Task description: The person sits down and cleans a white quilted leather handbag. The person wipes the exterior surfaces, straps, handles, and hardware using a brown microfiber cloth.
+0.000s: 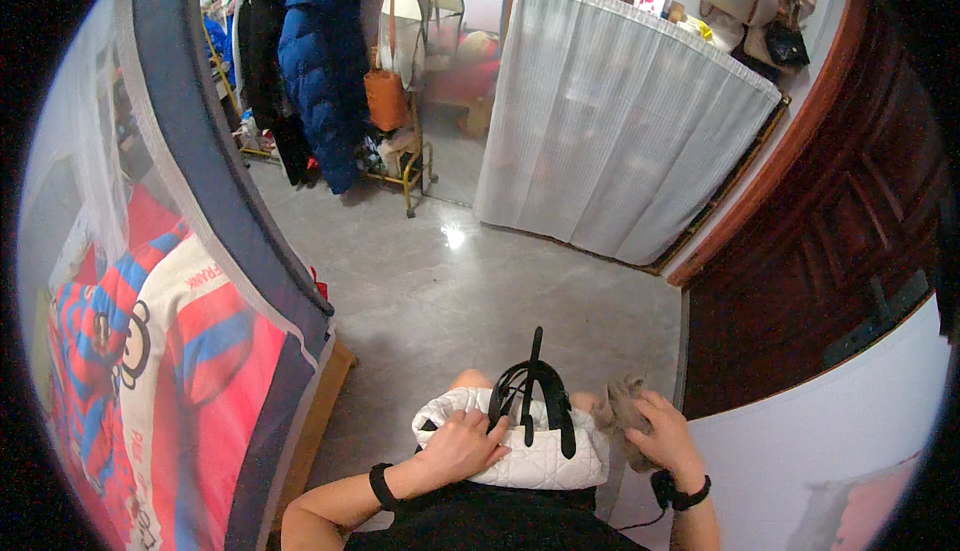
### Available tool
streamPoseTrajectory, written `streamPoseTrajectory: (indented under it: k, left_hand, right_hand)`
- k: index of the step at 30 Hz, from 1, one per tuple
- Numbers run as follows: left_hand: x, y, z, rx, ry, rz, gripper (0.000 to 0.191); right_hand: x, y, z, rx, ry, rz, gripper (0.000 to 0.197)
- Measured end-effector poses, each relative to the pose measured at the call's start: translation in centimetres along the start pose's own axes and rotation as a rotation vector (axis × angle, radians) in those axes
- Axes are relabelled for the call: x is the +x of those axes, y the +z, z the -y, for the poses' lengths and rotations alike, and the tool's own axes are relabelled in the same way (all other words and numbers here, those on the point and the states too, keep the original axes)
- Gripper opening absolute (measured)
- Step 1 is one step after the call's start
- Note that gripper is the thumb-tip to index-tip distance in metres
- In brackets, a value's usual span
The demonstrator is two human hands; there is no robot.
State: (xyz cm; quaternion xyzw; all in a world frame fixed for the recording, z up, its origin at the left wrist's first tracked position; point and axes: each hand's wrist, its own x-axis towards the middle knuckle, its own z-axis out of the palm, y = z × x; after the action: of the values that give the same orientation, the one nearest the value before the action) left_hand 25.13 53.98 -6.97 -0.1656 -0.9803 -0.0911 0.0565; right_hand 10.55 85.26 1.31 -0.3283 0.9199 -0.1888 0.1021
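Note:
A white quilted handbag (551, 461) with black handles (559, 393) rests on my lap. My left hand (469, 442) lies over its near left side, gripping the top edge close to one handle. One black strap end stands upright above the bag. Beyond the bag's right side, my right hand (664, 431) holds a crumpled grey-brown cloth (624, 408), bunched up and partly covered by the fingers. What lies inside the bag is hidden from here.
To my left is a bed with a netted canopy frame (217, 146) and a patterned red-blue blanket (202, 341). Ahead stand a clothes rack with a blue puffer coat (322, 78) and a white-curtained shelf (600, 116). A dark wooden door (825, 251) is at right.

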Motion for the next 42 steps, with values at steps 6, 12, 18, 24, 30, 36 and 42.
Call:
streamPoseTrajectory:
  k: [6,12,18,24,30,36,42]
  left_hand:
    - [-0.1,-0.1,-0.5,-0.012,-0.001,0.045,0.051]
    - [-0.3,-0.1,-0.4,-0.012,-0.013,-0.006,0.050]
    - [-0.2,0.0,-0.1,-0.012,0.032,-0.037,0.047]
    - [-0.3,0.1,0.0,-0.031,0.043,-0.058,0.048]
    - [-0.3,0.0,-0.1,-0.020,0.036,-0.057,0.048]
    - [-0.3,-0.1,-0.1,0.014,0.025,-0.032,0.049]
    - [-0.4,0.6,0.2,0.049,0.047,-0.001,0.045]
  right_hand:
    - [3.1,6.5,0.7,0.040,-0.123,0.035,0.049]
    - [1.8,4.5,0.8,0.261,-0.034,0.249,0.044]
    - [-0.7,5.1,0.2,0.228,-0.039,0.154,0.040]
    - [-2.5,4.5,-0.9,0.142,0.015,0.213,0.041]
    - [-3.4,1.6,-0.1,0.074,0.111,0.350,0.044]
    - [-1.4,-1.7,1.7,-0.005,0.047,0.288,0.049]
    - [3.6,3.7,7.3,-0.187,-0.639,0.150,0.051]
